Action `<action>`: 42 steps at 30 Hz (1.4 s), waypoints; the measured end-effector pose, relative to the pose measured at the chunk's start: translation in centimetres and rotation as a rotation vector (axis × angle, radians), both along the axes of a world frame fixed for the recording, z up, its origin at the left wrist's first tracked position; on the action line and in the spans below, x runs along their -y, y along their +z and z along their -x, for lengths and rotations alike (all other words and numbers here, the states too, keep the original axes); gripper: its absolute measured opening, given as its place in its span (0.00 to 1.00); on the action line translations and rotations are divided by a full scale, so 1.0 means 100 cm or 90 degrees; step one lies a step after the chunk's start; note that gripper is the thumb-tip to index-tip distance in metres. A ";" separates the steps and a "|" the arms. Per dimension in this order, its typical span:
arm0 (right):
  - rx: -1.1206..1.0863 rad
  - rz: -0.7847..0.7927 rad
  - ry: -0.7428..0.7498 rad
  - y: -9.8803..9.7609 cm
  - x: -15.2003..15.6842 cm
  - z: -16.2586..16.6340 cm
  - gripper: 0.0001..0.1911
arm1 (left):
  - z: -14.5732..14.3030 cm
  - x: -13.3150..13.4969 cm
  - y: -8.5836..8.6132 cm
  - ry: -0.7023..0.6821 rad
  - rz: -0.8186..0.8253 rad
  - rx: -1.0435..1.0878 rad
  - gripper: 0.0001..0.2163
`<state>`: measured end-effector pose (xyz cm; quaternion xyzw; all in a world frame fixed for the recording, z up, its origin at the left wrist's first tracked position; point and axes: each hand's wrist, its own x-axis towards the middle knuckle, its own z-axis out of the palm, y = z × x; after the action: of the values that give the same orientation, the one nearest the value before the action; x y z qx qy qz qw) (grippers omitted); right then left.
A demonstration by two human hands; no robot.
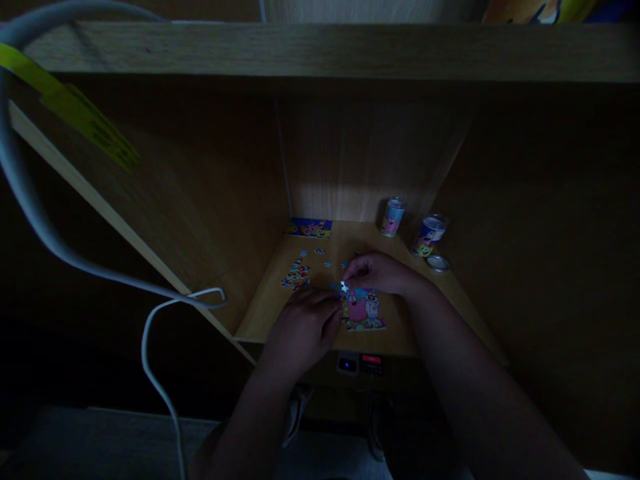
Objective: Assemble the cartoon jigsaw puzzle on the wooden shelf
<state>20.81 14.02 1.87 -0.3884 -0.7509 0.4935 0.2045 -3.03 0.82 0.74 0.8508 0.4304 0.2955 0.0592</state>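
Note:
On a low wooden shelf point(310, 337) lies a partly joined jigsaw puzzle point(364, 310) with a pink cartoon figure. My right hand point(377, 272) pinches a small pale puzzle piece point(345, 286) just above the joined part's upper left corner. Beside the puzzle's left edge rests my left hand point(313, 317), fingers curled and covering part of it; whether a piece is under those fingertips is hidden. Several loose puzzle pieces point(296, 275) lie scattered to the left and behind my hands.
A cartoon picture sheet point(310, 228) lies at the back left. Two printed cans, one pink and blue point(393, 219), one dark blue point(429, 237), stand at the back right near a round lid point(438, 263). A white cable point(80, 261) hangs at left. An upper shelf board point(320, 52) crosses above.

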 end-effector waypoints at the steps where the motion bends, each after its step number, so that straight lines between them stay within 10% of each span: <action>1: 0.004 -0.001 0.001 0.000 0.000 0.000 0.15 | 0.000 0.000 0.000 0.000 0.001 0.002 0.08; 18: 0.072 -0.072 0.002 -0.004 0.001 0.002 0.12 | -0.001 0.000 0.001 -0.003 -0.003 0.001 0.08; 29: 0.274 -0.281 -0.415 0.000 -0.017 -0.027 0.17 | 0.000 -0.001 -0.002 -0.003 -0.018 0.008 0.08; 42: 0.418 -0.290 -0.368 -0.008 -0.019 -0.030 0.14 | 0.001 -0.001 -0.003 -0.001 -0.006 0.009 0.08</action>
<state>23.78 15.87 1.10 -0.6611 -0.7262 0.0910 0.1652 -3.14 0.93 0.48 0.8493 0.4281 0.3033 0.0588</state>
